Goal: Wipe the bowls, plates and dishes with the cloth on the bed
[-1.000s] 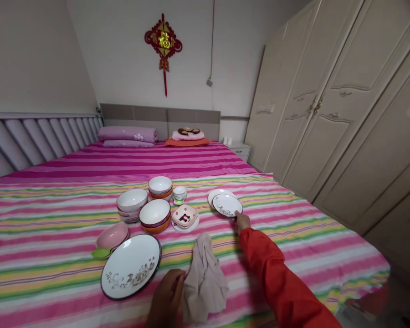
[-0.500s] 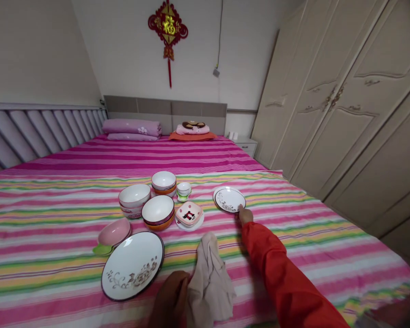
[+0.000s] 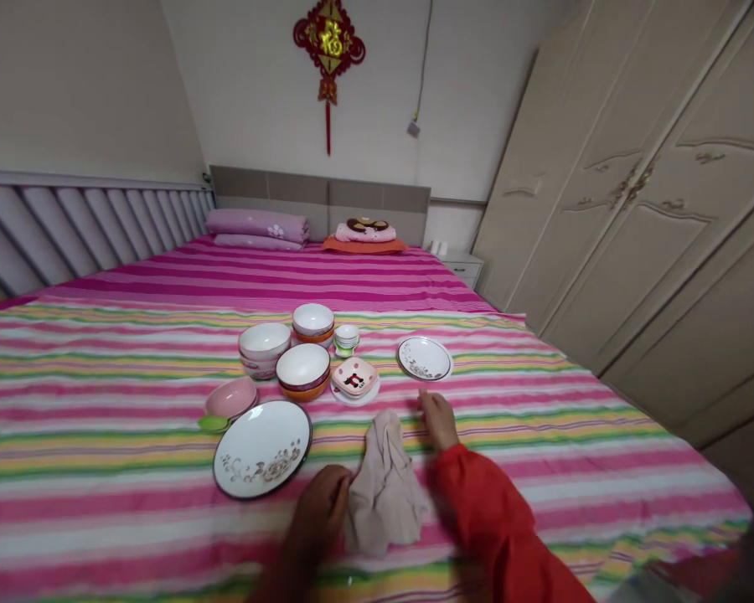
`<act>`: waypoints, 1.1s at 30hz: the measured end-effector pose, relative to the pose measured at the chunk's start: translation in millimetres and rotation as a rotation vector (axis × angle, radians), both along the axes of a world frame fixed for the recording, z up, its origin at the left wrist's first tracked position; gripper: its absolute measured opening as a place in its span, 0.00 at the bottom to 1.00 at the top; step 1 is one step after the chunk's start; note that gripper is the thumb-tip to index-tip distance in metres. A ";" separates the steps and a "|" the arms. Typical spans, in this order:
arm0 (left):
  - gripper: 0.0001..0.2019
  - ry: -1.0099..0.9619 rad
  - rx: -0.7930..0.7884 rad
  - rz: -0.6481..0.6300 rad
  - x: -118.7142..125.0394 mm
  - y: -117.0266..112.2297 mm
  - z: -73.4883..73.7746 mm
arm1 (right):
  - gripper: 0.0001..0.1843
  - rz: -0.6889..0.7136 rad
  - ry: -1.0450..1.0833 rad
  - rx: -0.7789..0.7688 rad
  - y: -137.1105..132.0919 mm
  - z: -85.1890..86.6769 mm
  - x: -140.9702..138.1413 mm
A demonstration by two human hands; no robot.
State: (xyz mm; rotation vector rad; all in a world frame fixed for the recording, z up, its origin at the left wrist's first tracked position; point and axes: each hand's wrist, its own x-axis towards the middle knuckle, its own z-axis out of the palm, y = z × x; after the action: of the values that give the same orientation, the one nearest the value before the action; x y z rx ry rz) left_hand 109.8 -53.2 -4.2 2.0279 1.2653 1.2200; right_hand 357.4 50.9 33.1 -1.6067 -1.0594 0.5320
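My left hand (image 3: 322, 507) is closed on the left edge of a crumpled beige cloth (image 3: 386, 490), which lies on the striped bed cover. My right hand (image 3: 438, 419) is empty, fingers slightly apart, above the cover between the cloth and a small flower-patterned plate (image 3: 424, 358). That plate lies flat on the right, apart from the fingers. A large flower-patterned plate (image 3: 262, 448) with a dark rim lies left of the cloth. Just beyond the cloth, a square pink dish (image 3: 355, 376) rests on a white plate.
Stacked bowls (image 3: 303, 368) stand at the centre left, with small white cups (image 3: 347, 335) beside them. A pink bowl (image 3: 231, 397) and a green piece (image 3: 212, 422) are by the large plate. Folded bedding (image 3: 257, 228) lies at the headboard; a wardrobe (image 3: 628, 201) stands right.
My right hand has let go of the small plate and moved back toward the cloth. The plate stays on the bed. My left hand keeps its grip on the cloth. The view shifts slightly.
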 end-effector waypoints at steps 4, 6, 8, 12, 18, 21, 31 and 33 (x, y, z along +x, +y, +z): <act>0.09 -0.064 -0.072 0.010 3.7 -1.1 11.9 | 0.30 0.262 -0.172 0.227 -75.8 -23.2 -54.1; 0.10 -0.179 -0.179 0.010 5.6 -4.5 18.6 | 0.37 0.326 -0.360 0.241 -100.6 -32.5 -70.7; 0.11 -0.304 -0.295 0.009 6.0 -11.4 24.0 | 0.44 0.350 -0.517 0.216 -112.4 -37.9 -79.4; 0.14 -0.538 -0.526 0.126 -3.9 -32.1 33.9 | 0.47 0.337 -0.692 0.188 -113.5 -41.0 -82.1; 0.17 -1.036 -0.998 0.491 -45.4 -33.1 63.3 | 0.43 0.316 -0.755 0.215 -113.7 -42.0 -82.4; 0.19 -1.163 -1.108 0.491 -61.6 -20.4 73.0 | 0.42 0.304 -0.765 0.217 -114.7 -41.9 -83.4; 0.12 -1.188 -1.194 0.472 -68.2 -18.2 86.5 | 0.38 0.277 -0.768 0.227 -113.1 -44.8 -84.3; 0.11 -1.186 -1.200 0.467 -69.9 -21.2 91.6 | 0.38 0.279 -0.762 0.230 -113.4 -44.5 -84.7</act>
State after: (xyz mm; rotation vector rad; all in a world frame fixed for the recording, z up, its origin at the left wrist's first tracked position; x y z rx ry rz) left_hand 39.8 -74.4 87.4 0.0627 1.2567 1.0573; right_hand 272.7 -62.6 -11.4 -1.4822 -1.8528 -0.0570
